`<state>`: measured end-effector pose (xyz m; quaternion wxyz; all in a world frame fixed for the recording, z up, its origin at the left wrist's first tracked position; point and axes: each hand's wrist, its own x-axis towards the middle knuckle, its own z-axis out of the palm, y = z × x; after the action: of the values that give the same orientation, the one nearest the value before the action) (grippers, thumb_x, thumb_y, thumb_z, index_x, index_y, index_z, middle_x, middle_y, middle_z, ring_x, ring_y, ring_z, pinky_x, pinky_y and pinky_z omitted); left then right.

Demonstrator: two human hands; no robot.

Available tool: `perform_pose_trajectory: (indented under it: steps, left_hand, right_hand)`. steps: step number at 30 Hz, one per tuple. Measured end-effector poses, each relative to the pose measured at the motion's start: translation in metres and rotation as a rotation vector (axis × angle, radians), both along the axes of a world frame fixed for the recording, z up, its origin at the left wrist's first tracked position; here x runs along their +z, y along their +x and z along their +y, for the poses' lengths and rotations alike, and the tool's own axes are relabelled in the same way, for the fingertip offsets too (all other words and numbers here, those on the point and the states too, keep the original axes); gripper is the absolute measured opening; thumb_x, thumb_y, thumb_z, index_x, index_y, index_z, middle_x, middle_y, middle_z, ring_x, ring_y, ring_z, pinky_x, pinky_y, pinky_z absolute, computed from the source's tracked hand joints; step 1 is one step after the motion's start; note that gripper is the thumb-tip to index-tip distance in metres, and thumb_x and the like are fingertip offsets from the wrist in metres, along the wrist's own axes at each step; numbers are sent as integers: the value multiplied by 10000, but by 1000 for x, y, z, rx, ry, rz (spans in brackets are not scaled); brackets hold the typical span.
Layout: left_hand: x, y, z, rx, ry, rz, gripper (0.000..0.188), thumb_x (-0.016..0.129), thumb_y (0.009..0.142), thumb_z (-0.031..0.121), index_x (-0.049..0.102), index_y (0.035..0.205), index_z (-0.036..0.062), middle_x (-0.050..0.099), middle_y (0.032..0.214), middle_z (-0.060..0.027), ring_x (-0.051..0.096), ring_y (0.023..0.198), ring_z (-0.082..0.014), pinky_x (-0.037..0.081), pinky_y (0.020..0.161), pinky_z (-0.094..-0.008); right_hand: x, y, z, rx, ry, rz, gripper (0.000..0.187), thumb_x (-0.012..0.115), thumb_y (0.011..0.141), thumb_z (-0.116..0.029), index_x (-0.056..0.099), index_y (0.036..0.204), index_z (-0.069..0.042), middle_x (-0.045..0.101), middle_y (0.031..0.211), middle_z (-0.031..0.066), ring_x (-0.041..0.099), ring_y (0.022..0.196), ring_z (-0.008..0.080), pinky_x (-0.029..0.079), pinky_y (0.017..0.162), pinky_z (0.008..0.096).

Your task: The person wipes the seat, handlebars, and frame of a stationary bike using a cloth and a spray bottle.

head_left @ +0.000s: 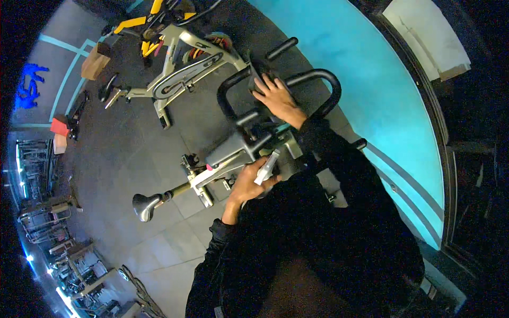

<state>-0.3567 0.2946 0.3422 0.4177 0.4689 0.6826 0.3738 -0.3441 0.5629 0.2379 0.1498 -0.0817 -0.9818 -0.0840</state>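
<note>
I am leaning over an exercise bike with black looped handlebars (334, 87), a grey frame (225, 150) and a black saddle (146, 205). My left hand (246, 183) is closed around what looks like a spray bottle (269, 166). Only its white spray head shows clearly; the body is hidden by the hand and sleeve. Between the bars, my right hand (279, 100) lies with fingers stretched on a dark flat surface (258, 71) at the front of the bike. Whether that is the console or a dark cloth, I cannot tell.
A second exercise bike (185, 77) stands beyond, with a yellow-framed one (132, 24) behind it. To the right runs a turquoise wall (382, 106) with grey stripes. Wooden blocks (95, 61) sit at the far left. Gym machines (79, 275) line the left edge.
</note>
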Motion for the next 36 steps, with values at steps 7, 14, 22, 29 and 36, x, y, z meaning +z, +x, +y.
perform_pose_trajectory:
  steps: [7,14,22,29,36]
  left_hand:
    - [8,-2,-27,211,36,-19,439,791,777,245,594,1108,34,664,792,-71,632,707,-183,485,672,-316]
    - [-20,-8,-60,447,9,-164,410,799,771,221,607,1067,12,621,789,-49,568,692,-144,455,643,-291]
    - [-14,-8,-53,379,110,-48,436,797,767,261,602,1079,28,672,816,-113,654,733,-226,503,679,-346]
    - [-5,-8,-43,303,24,-3,453,798,768,295,600,1083,37,676,803,-117,670,740,-243,504,675,-347]
    - [-12,-5,-41,221,44,-20,431,790,781,301,596,1051,28,676,813,-124,678,764,-250,509,699,-348]
  right_hand:
    - [78,82,83,-269,-149,-146,478,720,787,-213,553,1230,-157,614,1155,106,603,1071,325,481,865,429]
    - [96,101,89,-576,-246,-306,690,672,820,-478,471,1329,-58,585,1200,208,562,1108,393,438,906,534]
    - [19,-39,7,-319,-287,-214,713,732,789,-465,488,1198,65,660,911,242,687,743,329,545,641,432]
    - [-5,-72,30,-403,-275,-175,633,742,795,-315,480,1196,99,685,856,218,699,749,333,565,642,432]
    - [35,-23,32,-191,-385,-326,691,697,834,-366,428,1380,-40,652,1034,241,662,883,396,546,735,461]
